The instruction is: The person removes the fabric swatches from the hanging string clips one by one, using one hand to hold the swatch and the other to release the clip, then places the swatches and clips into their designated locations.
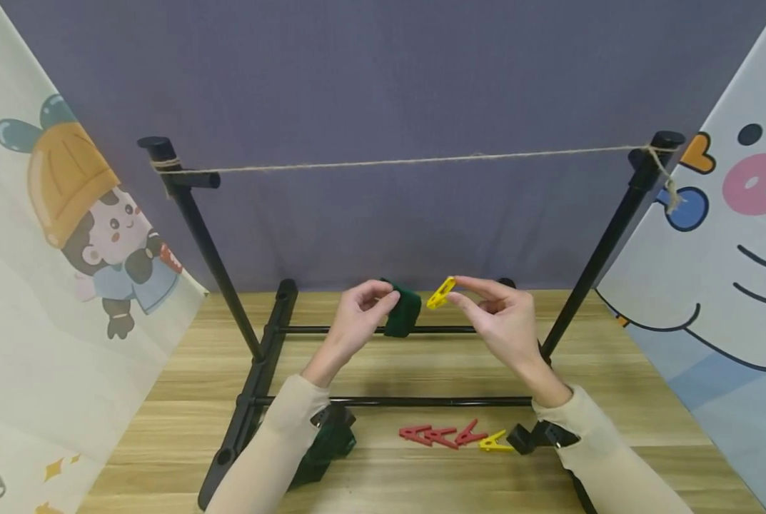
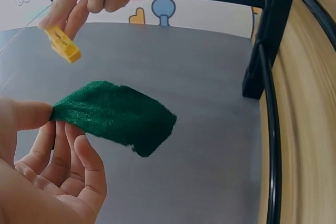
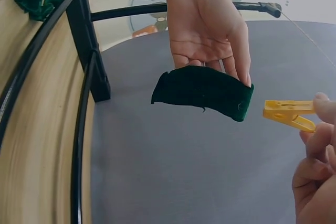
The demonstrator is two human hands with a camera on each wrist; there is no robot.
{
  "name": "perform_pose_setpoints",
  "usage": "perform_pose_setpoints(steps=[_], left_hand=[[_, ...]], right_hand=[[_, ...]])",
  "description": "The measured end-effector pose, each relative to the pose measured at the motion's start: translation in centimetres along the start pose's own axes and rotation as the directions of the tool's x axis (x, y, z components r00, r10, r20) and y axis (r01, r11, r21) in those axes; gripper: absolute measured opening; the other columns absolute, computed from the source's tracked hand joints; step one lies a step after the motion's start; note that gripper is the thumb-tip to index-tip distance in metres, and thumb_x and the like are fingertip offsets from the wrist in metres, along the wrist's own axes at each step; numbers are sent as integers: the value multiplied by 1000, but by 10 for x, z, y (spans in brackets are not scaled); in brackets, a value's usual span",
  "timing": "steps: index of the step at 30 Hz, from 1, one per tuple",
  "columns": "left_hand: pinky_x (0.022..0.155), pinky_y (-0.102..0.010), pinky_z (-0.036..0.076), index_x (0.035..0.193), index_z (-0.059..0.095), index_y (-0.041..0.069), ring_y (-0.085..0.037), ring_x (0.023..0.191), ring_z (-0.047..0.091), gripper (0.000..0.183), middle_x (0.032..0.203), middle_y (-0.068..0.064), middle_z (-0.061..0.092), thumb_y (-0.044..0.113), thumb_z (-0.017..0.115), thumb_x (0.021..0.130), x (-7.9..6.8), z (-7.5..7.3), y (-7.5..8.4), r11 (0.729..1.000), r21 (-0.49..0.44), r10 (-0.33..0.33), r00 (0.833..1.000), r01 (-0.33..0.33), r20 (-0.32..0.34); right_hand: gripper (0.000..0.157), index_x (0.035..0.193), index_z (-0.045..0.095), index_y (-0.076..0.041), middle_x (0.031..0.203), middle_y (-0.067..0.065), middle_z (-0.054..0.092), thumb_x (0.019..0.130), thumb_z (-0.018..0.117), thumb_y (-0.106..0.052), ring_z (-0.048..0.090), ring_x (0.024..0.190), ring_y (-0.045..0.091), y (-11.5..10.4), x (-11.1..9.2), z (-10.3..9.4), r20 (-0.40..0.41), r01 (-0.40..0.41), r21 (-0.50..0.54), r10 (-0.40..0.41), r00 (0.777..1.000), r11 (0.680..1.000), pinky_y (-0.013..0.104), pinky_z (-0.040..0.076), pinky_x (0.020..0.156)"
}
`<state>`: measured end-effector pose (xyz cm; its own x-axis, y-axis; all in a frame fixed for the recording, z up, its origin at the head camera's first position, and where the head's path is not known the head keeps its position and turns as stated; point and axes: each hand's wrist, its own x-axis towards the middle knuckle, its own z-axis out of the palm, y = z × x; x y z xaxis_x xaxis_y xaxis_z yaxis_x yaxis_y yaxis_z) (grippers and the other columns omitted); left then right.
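Observation:
My left hand pinches a small dark green piece of cloth by one end between thumb and fingers. The rest of the cloth sticks out toward the right hand. A yellow clothespin is pinched between the thumb and forefinger of my right hand. In the right wrist view the yellow clothespin points at the cloth, with a narrow gap between them. Both hands are below a string stretched between two black posts.
The black rack's left post and right post flank the hands, with crossbars low over the wooden table. In front lie several red clothespins, another yellow clothespin and more green cloth by the left sleeve.

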<state>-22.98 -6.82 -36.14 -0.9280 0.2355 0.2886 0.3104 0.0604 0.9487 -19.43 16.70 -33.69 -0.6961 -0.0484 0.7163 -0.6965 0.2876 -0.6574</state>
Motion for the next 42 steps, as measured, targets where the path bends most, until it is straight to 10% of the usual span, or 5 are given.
perform_pose_setpoints(steps=[16, 31, 42], left_hand=[[70, -37, 53, 101, 70, 14, -18, 97, 61, 21, 127, 6, 57, 33, 67, 91, -20, -11, -16, 992, 125, 21, 999, -14, -50], [65, -29, 47, 107, 68, 2, -30, 80, 60, 19, 90, -12, 66, 16, 64, 94, -40, -24, -29, 987, 149, -49, 998, 54, -37], [67, -29, 49, 105, 68, 1, -21, 78, 59, 16, 85, -9, 65, 11, 63, 93, -61, -30, -20, 979, 196, -59, 998, 58, -4]], right_hand=[[29, 109, 71, -2, 83, 11, 72, 81, 77, -6, 32, 33, 7, -13, -24, -3, 160, -232, -70, 240, 957, 970, 25, 26, 32], [28, 106, 73, -23, 74, -4, 69, 80, 78, -33, 25, 35, 6, 36, -70, -2, 312, -354, -120, 374, 874, 927, 25, 23, 32], [30, 106, 73, -21, 43, -3, 42, 78, 80, -31, 21, 32, -4, 40, -106, 15, 401, -526, -166, 544, 737, 834, 21, 21, 33]])
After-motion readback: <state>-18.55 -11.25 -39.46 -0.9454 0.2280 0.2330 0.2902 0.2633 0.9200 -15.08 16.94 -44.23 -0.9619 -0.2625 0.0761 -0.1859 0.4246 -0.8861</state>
